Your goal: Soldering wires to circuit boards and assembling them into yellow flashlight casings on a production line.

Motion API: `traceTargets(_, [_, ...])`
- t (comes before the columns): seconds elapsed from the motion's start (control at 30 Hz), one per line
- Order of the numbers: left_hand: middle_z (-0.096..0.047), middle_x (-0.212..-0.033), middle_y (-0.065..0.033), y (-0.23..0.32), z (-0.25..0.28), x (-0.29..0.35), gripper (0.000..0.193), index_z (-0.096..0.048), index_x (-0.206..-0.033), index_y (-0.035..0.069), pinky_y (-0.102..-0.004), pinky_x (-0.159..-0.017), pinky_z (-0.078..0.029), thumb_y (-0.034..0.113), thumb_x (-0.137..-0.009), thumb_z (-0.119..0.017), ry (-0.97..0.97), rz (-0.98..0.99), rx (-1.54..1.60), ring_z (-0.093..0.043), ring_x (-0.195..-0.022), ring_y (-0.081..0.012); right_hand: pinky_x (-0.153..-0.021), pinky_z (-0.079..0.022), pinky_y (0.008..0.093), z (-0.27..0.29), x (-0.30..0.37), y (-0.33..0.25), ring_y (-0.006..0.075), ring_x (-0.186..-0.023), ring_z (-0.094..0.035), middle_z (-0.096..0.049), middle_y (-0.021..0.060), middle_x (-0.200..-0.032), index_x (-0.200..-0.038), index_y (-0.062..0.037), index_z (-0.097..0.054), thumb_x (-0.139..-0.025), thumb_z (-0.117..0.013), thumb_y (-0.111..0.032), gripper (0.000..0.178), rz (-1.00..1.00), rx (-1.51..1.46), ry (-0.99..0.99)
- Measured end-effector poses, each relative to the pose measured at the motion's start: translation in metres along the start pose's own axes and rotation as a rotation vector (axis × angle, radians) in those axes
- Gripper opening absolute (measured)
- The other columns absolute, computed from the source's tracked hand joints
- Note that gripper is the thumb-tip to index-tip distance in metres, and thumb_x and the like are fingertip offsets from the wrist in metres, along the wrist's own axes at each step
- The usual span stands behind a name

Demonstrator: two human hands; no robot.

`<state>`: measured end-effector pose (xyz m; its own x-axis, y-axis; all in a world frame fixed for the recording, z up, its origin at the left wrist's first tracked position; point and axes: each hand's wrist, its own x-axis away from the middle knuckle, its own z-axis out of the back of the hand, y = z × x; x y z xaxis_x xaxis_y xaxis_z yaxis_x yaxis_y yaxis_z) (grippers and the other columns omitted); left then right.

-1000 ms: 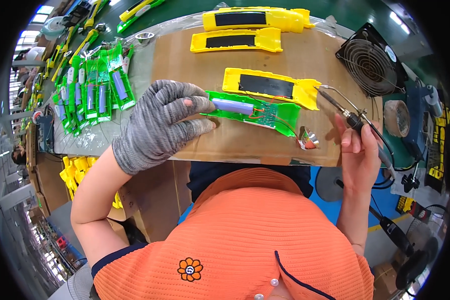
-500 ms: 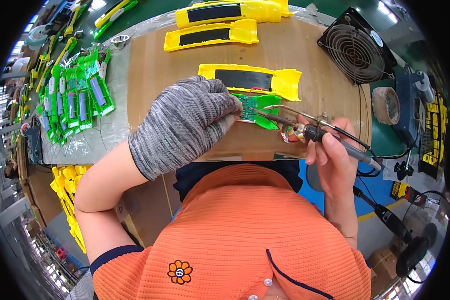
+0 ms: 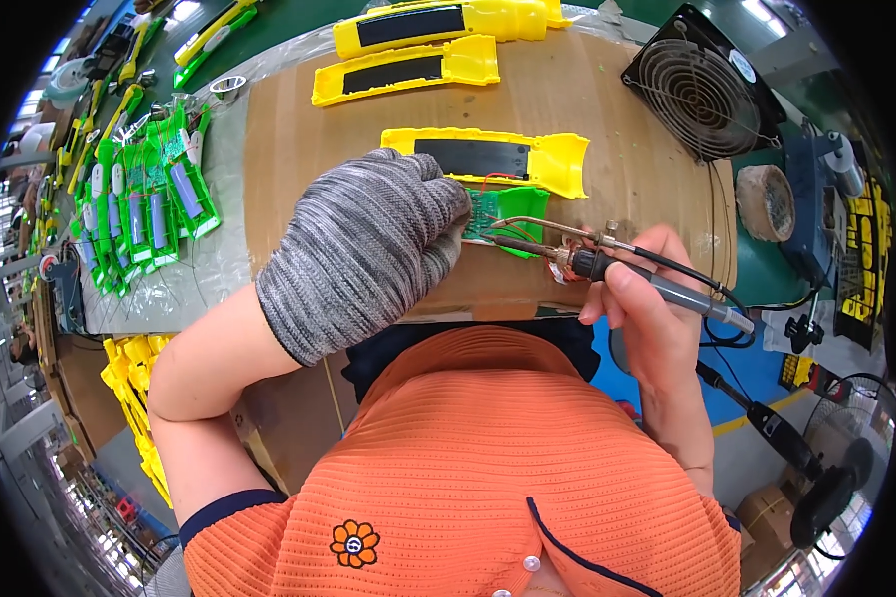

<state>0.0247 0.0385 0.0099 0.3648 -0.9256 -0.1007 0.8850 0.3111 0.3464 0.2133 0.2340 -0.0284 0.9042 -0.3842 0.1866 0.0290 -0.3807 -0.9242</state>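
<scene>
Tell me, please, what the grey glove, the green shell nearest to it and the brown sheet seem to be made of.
Grey glove: knitted yarn, matte; fine ribs and mottled strands show.
Green shell: probably moulded plastic, smooth; the colour is bright and even.
Brown sheet: likely cardboard, dull; its surface is flat and tan.

Left hand [image 3: 368,254] moved to board [image 3: 483,213], bunched (battery dropped from sight) | right hand [image 3: 652,303] brought iron [image 3: 597,266] in close.

On cardboard [image 3: 627,119] atop my desk [image 3: 762,274], a shell [image 3: 473,159] lies behind the circuit tray [image 3: 518,205]; battery trays [image 3: 154,221] sit left, a fan [image 3: 700,88] right.
</scene>
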Motion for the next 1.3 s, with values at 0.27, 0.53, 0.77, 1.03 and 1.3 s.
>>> traceTargets(0.27, [-0.065, -0.082, -0.0119, 0.004, 0.002, -0.001, 0.012, -0.068, -0.089, 0.007, -0.0414, -0.07, -0.053, 0.008, -0.078, -0.073, -0.015, 0.031, 0.001, -0.063, -0.078, -0.0332, -0.054, -0.047, 0.0215, -0.003, 0.001, 0.003, 0.0117, -0.062, -0.063, -0.067, 0.0124, -0.085, -0.098, -0.0037, -0.047, -0.093, -0.064, -0.002, 0.018, 0.012, 0.008, -0.014])
traceTargets(0.53, [-0.065, -0.082, -0.0122, 0.005, 0.003, -0.003, 0.013, -0.068, -0.088, 0.006, -0.0409, -0.071, -0.053, 0.007, -0.076, -0.073, -0.022, 0.043, -0.003, -0.063, -0.079, -0.0332, -0.053, -0.046, 0.0219, -0.004, 0.002, 0.0, 0.0115, -0.061, -0.063, -0.066, 0.0113, -0.084, -0.098, -0.0037, -0.047, -0.093, -0.064, -0.002, 0.018, 0.026, 0.045, 0.001])
traceTargets(0.77, [-0.065, -0.082, -0.0118, 0.004, 0.003, 0.0, 0.012, -0.068, -0.088, 0.006, -0.0408, -0.072, -0.053, 0.008, -0.077, -0.073, -0.029, 0.049, -0.003, -0.063, -0.079, -0.0325, -0.053, -0.048, 0.0296, 0.025, -0.015, -0.002, 0.0133, -0.053, -0.049, -0.051, 0.0058, -0.068, -0.092, -0.0042, -0.047, -0.094, -0.063, -0.011, 0.017, 0.234, -0.043, 0.177])
traceTargets(1.03, [-0.066, -0.108, -0.0132, -0.03, 0.02, -0.033, 0.029, -0.068, -0.109, 0.006, -0.0412, -0.088, -0.052, 0.006, -0.081, -0.074, 0.093, -0.025, -0.161, -0.065, -0.096, -0.0343, -0.106, -0.045, 0.0508, 0.039, -0.021, 0.005, 0.0126, -0.057, -0.049, -0.042, 0.0, -0.062, -0.092, -0.0057, -0.047, -0.097, -0.058, -0.01, 0.013, 0.277, -0.186, 0.199])
traceTargets(1.3, [-0.062, -0.109, -0.0127, -0.014, 0.035, -0.032, 0.048, -0.06, -0.125, 0.005, -0.0419, -0.089, -0.049, 0.017, -0.08, -0.072, -0.205, -0.18, -0.316, -0.061, -0.101, -0.031, -0.105, -0.045, 0.0541, 0.044, -0.018, 0.008, 0.0119, -0.058, -0.05, -0.041, -0.0005, -0.062, -0.097, -0.0066, -0.045, -0.098, -0.057, -0.011, 0.013, 0.307, -0.201, 0.235])
